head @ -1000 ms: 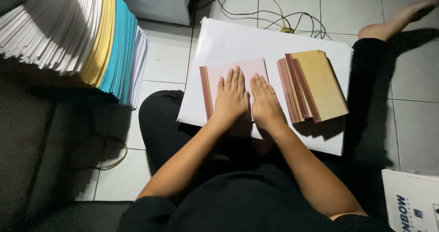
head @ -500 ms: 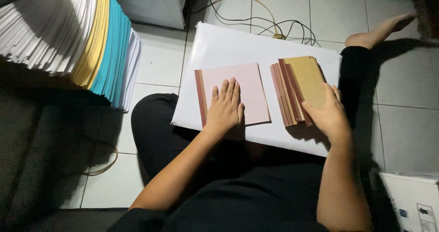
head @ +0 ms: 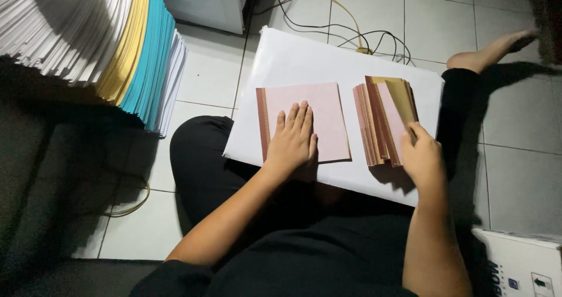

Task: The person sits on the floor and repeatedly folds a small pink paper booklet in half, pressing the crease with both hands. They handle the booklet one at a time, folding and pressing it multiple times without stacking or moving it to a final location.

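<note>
A pink card (head: 319, 106) with a brown strip down its left edge lies on a white board (head: 304, 60) across my lap. My left hand (head: 294, 140) rests flat on the card's lower part, fingers together. To the right stands a fanned pile of similar pink and brown cards (head: 374, 124). My right hand (head: 420, 156) pinches the gold top card (head: 401, 98) at its lower corner and lifts it, so that it tilts up off the pile.
A tall stack of white, yellow and blue paper (head: 111, 45) leans at the upper left. Cables (head: 357, 36) trail on the tiled floor behind the board. A white carton (head: 518, 262) sits at the lower right. My bare foot (head: 492, 51) stretches out at the upper right.
My right hand has left the pink card, gone right to the pile and raised the gold top card. My left hand has stayed flat on the pink card.
</note>
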